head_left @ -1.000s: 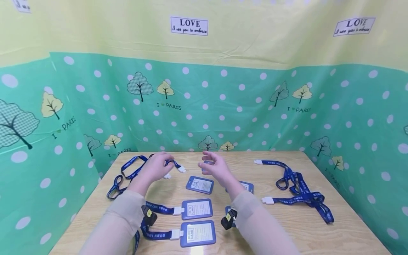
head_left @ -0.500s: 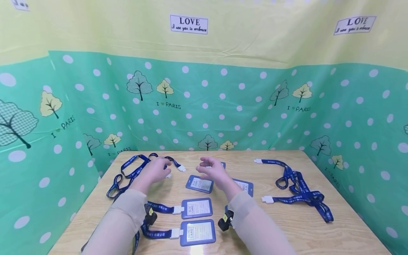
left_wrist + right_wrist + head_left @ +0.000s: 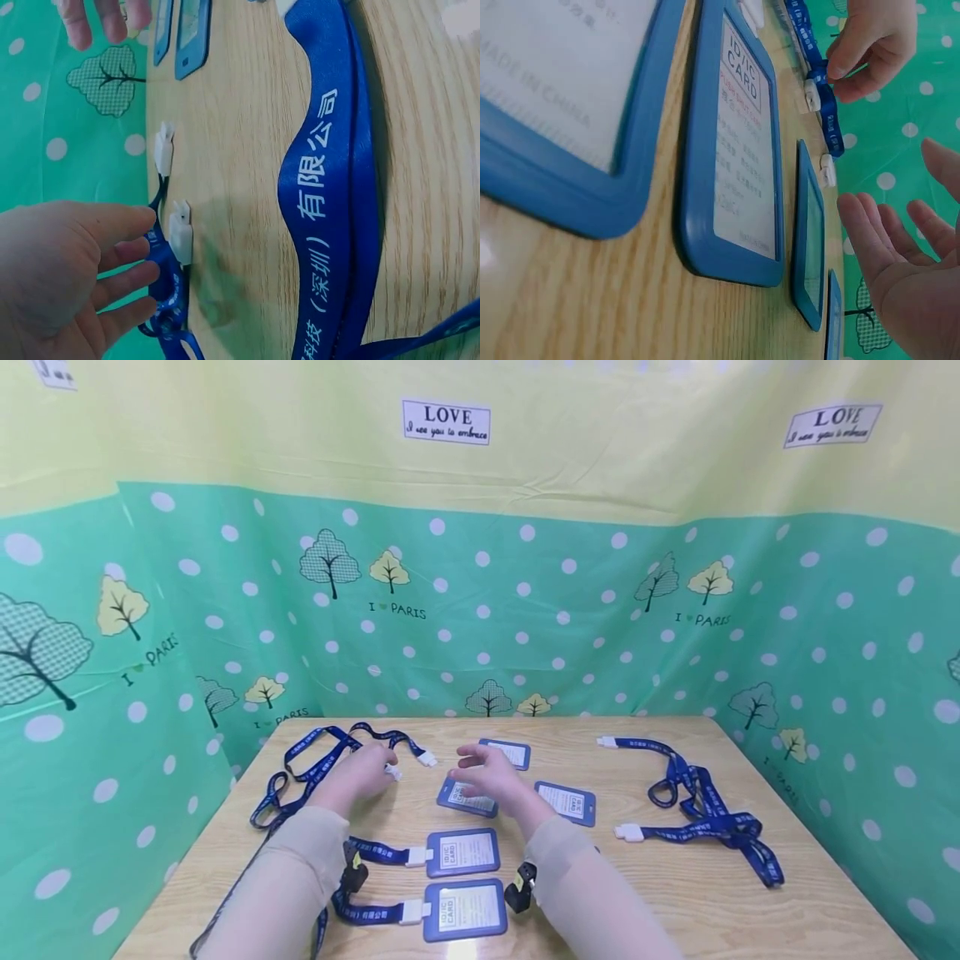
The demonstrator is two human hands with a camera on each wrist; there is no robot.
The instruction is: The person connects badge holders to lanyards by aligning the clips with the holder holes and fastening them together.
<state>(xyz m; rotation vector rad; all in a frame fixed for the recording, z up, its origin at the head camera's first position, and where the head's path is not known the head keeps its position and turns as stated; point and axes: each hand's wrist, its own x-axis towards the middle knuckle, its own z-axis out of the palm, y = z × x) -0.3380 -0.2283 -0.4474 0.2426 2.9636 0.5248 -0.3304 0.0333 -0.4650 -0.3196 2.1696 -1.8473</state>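
Note:
On the left of the table lies a blue lanyard (image 3: 311, 745) with two white clips. My left hand (image 3: 363, 774) is over it beside the nearer clip (image 3: 393, 772); in the left wrist view, thumb and fingers stand apart near the strap (image 3: 171, 289). The other clip (image 3: 427, 759) lies farther out. My right hand (image 3: 495, 777) hovers over a blue ID card holder (image 3: 465, 807) and partly covers it. Its fingers are loosely extended and hold nothing. Two more card holders lie close by, one behind that hand (image 3: 512, 752) and one to its right (image 3: 567, 802).
Two card holders (image 3: 462, 852) (image 3: 465, 910) clipped to blue lanyards lie at the front middle. Another blue lanyard (image 3: 701, 802) lies bunched at right. My right sleeve (image 3: 592, 881) hides most of a further blue edge. A patterned curtain (image 3: 480, 610) surrounds the wooden table (image 3: 787, 918).
My right hand has come down and nearer, uncovering the far card holder and moving over the middle one. My left hand has shifted slightly down and left, nearer the lanyard clip.

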